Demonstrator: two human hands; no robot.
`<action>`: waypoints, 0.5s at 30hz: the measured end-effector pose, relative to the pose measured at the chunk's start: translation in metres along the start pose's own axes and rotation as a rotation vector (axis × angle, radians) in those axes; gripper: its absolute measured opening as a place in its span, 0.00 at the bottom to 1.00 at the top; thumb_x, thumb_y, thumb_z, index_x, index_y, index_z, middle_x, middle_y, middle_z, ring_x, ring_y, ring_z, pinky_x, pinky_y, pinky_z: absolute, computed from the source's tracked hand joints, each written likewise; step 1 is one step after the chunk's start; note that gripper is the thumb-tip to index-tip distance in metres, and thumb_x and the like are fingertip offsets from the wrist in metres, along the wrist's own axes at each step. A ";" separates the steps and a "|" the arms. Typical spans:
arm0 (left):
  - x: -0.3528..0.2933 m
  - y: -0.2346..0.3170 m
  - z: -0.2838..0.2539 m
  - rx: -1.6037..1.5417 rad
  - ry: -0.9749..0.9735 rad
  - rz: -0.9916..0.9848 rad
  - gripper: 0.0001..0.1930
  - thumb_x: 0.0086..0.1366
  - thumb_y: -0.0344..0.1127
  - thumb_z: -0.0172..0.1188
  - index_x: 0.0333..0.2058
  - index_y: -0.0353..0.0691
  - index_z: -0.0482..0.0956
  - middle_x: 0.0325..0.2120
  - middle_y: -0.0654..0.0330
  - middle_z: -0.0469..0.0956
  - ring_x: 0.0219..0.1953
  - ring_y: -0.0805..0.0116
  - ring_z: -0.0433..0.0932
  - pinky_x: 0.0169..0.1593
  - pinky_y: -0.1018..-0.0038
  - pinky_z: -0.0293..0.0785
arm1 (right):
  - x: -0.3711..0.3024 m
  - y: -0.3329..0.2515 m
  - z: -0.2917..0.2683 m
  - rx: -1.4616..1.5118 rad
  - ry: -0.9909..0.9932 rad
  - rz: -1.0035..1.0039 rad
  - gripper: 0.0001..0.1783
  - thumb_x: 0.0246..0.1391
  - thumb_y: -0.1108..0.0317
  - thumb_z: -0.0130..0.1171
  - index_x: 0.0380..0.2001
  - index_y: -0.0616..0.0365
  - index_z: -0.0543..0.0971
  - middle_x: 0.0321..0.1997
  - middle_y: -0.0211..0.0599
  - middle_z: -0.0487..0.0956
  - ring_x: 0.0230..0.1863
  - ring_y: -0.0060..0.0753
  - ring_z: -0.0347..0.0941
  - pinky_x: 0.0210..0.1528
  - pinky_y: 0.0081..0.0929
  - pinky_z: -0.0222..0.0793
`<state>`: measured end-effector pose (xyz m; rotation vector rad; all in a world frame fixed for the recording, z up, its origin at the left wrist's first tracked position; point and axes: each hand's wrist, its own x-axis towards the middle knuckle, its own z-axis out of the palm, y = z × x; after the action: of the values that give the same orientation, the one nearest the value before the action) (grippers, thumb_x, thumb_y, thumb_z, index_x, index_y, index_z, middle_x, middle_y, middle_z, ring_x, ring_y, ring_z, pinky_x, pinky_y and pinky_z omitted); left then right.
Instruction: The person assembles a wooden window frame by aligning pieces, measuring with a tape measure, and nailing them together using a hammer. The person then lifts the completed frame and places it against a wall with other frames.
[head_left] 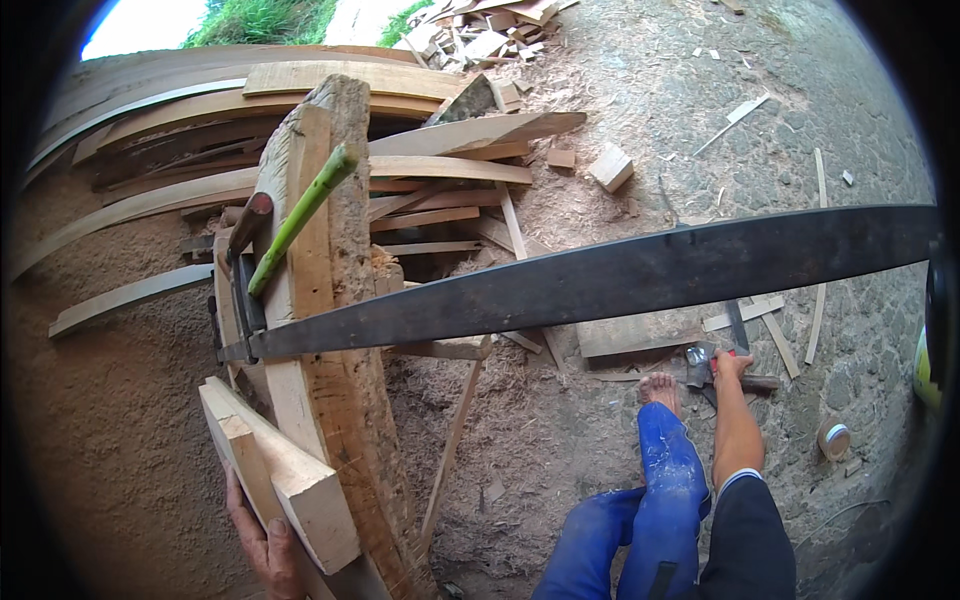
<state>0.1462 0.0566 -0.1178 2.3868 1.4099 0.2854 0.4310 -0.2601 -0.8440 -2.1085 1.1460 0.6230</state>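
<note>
In the left hand [268, 550], with fingers and thumb squeezing its sides, is a narrow, pale wooden board [252, 465]. A thick, pale wooden block [322, 510] is just right of that hand. Well apart, the right hand [733, 362] is closed around a red-handled tool with a flat, dark blade [737, 325]. Right by its fingers lies a grey-headed tool with a brown handle [763, 384]. Ahead of both hands stretches a long, dark metal blade [600, 283].

Near left, a narrow pale wooden strip [252, 468] slants beside a thicker, square-ended pale block [322, 520]; at right, a red-handled, dark-bladed tool [737, 325] points toward the far side.
</note>
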 end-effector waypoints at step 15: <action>-0.007 -0.006 -0.016 0.034 0.115 0.004 0.45 0.65 0.60 0.59 0.69 0.36 0.54 0.70 0.39 0.54 0.73 0.40 0.52 0.72 0.44 0.43 | -0.265 -0.064 -0.482 0.249 -0.989 -0.183 0.11 0.61 0.64 0.64 0.43 0.47 0.72 0.21 0.24 0.71 0.13 0.23 0.65 0.15 0.28 0.71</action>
<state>0.1327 0.0566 -0.1057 2.4356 1.4714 0.4084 0.3996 -0.4407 -0.3212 -1.3558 0.4260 1.1708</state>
